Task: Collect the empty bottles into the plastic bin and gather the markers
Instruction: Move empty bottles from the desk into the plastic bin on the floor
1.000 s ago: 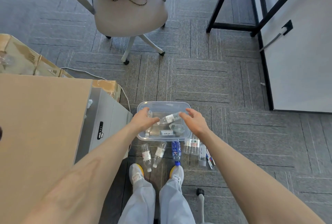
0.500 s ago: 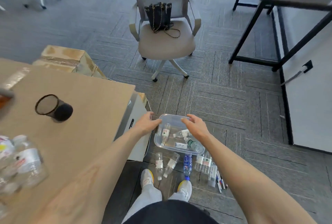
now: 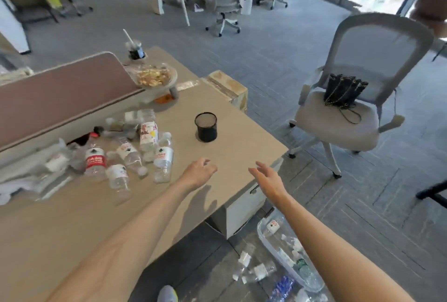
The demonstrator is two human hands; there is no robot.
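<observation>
Bottles (image 3: pixel 128 154) lay blurry at middle left, beside the loose, empty left hand (image 3: pixel 199 172). The right hand (image 3: pixel 268 179) hung empty too, its arm hiding part of the plastic bin (image 3: pixel 263 234) below.

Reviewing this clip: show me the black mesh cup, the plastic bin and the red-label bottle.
black mesh cup (image 3: pixel 205 128), head view, on its side wall.
plastic bin (image 3: pixel 270 248), head view, on its left rim.
red-label bottle (image 3: pixel 95 161), head view, on its red label.

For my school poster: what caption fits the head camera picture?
Left hand and right hand hover open at the desk near scattered bottles; the plastic bin sits on the floor.
</observation>
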